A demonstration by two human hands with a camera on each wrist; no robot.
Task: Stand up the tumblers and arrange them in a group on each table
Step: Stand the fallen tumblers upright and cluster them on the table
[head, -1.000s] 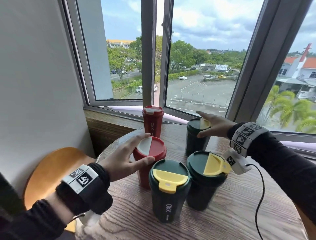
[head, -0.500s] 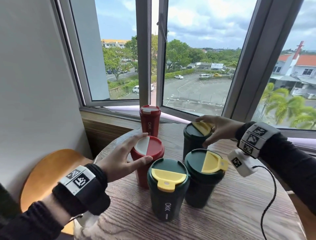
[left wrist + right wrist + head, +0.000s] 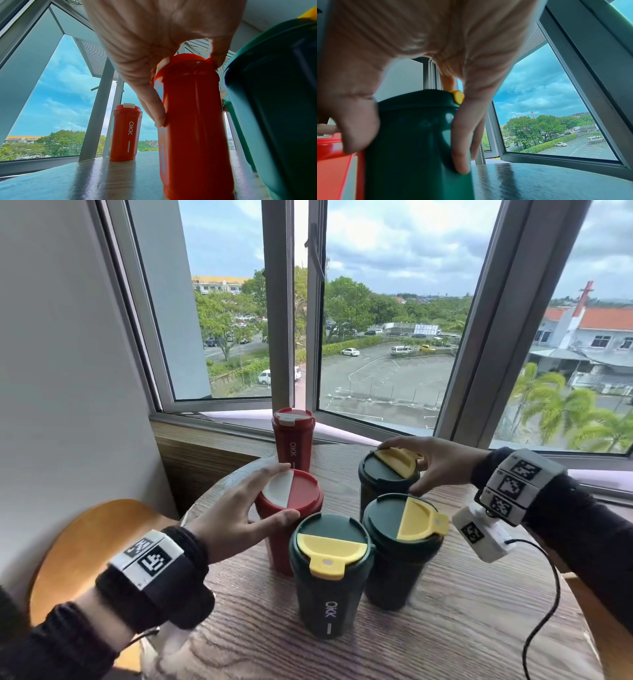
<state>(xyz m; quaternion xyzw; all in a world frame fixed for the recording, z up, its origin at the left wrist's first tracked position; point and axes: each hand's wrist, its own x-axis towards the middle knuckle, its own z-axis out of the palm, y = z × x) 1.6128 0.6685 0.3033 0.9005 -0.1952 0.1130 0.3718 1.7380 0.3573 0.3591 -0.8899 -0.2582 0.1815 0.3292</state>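
Five tumblers stand upright on the round wooden table (image 3: pixel 445 628). My left hand (image 3: pixel 239 518) grips the lid of the near red tumbler (image 3: pixel 291 508) (image 3: pixel 193 121), thumb and fingers curled round its rim. A second red tumbler (image 3: pixel 293 438) (image 3: pixel 126 132) stands alone at the back by the window. My right hand (image 3: pixel 431 462) (image 3: pixel 412 121) grips the top of the back green tumbler (image 3: pixel 387 474) (image 3: pixel 419 142), which leans a little. Two more green tumblers with yellow lids (image 3: pixel 329 570) (image 3: pixel 400 546) stand close together in front.
The window frame (image 3: pixel 294 337) and sill run just behind the table. A white wall closes the left side. A round wooden chair seat (image 3: pixel 85 539) sits at the lower left beside the table. A black cable (image 3: pixel 544 618) hangs from my right wrist over the tabletop.
My right hand went from resting on the back green tumbler's lid to gripping round its top, and the tumbler has moved nearer the front pair. My left hand stays on the near red tumbler.
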